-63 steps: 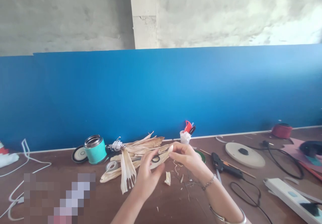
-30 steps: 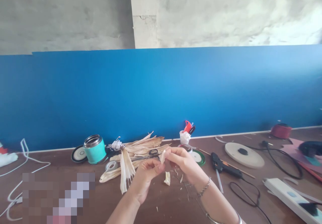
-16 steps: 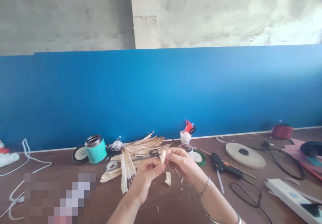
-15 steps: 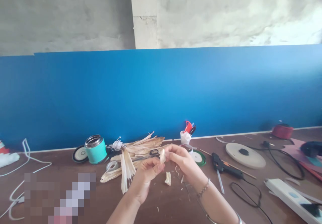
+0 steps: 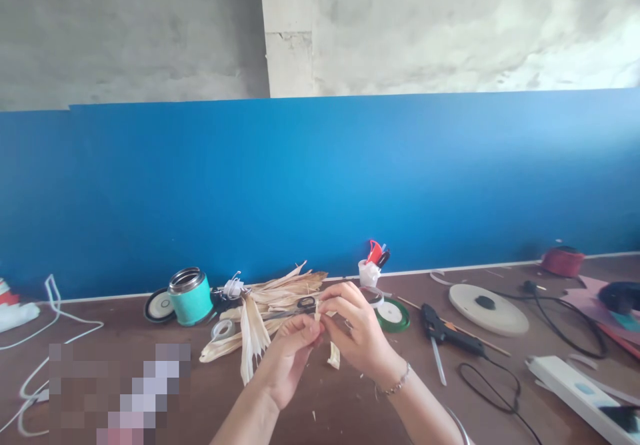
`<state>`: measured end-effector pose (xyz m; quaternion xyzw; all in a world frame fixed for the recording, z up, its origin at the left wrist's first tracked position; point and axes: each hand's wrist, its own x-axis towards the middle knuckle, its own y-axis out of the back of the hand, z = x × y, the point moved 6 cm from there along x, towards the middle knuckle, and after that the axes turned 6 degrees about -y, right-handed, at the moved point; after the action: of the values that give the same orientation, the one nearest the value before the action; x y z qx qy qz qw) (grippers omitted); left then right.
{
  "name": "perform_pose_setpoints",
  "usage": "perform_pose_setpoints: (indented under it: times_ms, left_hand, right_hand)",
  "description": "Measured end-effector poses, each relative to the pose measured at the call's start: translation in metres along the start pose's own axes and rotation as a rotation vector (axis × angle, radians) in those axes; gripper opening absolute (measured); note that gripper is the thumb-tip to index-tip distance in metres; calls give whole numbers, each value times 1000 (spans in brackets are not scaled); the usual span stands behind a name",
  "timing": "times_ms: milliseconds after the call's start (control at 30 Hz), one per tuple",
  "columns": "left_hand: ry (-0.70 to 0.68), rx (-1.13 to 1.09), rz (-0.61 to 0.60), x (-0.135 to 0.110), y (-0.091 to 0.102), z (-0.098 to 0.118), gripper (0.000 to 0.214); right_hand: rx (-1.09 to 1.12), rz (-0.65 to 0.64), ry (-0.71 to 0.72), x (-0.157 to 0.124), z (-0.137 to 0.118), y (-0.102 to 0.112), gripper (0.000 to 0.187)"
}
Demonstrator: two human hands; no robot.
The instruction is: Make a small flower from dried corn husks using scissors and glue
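Over the middle of the brown table, both hands meet at a small pale strip of dried husk (image 5: 317,310). My left hand (image 5: 296,345) pinches its lower end between thumb and finger. My right hand (image 5: 353,328), with a bracelet at the wrist, closes its fingertips on the upper part, which they largely cover. A second cut husk piece (image 5: 333,355) lies on the table just below the hands. Behind my left hand is a pile of dried corn husks (image 5: 287,293), with black-handled scissors (image 5: 305,302) on it and a fringed husk (image 5: 254,338) in front.
At left stand a turquoise jar (image 5: 191,298) and a roll of clear tape (image 5: 223,329). A white cup with pens (image 5: 369,271) is at the back. To the right lie a green ribbon spool (image 5: 393,315), a black glue gun (image 5: 450,331), a white disc (image 5: 487,309) and a power strip (image 5: 580,391).
My right hand has shifted slightly left and turned, its fingers now over the top of the husk strip. My left hand stays almost in place, and the strip shows less.
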<state>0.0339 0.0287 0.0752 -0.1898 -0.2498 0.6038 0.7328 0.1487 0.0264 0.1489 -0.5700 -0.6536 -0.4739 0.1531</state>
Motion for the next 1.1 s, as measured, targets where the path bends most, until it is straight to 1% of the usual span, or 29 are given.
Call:
perform_pose_setpoints:
  times_ms: [33,100,200,333,400,433,500,567,667,767,833,933,1000,1100]
  left_hand:
    - [-6,-9,0,-1,-1,1,20]
    - [-22,-6,7,-2,-4,3,19]
    - [-56,69,30,-3,-4,9,20]
    - [-100,230,66,-3,1,14,23]
    - [-124,278,68,-2,3,15,24]
    - [-132,297,58,-2,2,15,24]
    - [-150,331,41,-2,0,15,25]
    - [-159,351,47,-2,-3,15,28]
    - [-159,347,123,0,0,17,31]
    - [-140,361,156,2,4,17,30]
    - [-114,361,142,3,5,16,28]
    - [-64,310,78,2,2,12,25]
    - [-52,263,11,1,-1,9,23]
    - [-82,200,-64,1,-3,6,18]
  right_hand:
    - [24,-2,-12,-1,0,-1,15]
    - [101,2,-81,-2,2,-4,13]
    - [279,18,-278,-6,12,-13,10]
    - [541,3,-580,-15,26,-33,22]
    - [612,27,-675,-19,35,-40,25]
    - [607,52,-704,-20,40,-41,25]
    - [524,78,-735,-20,51,-38,24]
    - [426,60,-739,-17,59,-33,21]
    - [413,53,-709,-11,60,-20,22]
    - [531,21,-722,-8,52,-13,22]
    - [666,-52,-795,-11,48,-18,23]
    - [875,-178,-894,-17,44,-30,17]
    - [977,-232,-912,-19,43,-35,12]
    - [1135,-278,-923,-19,41,-41,11]
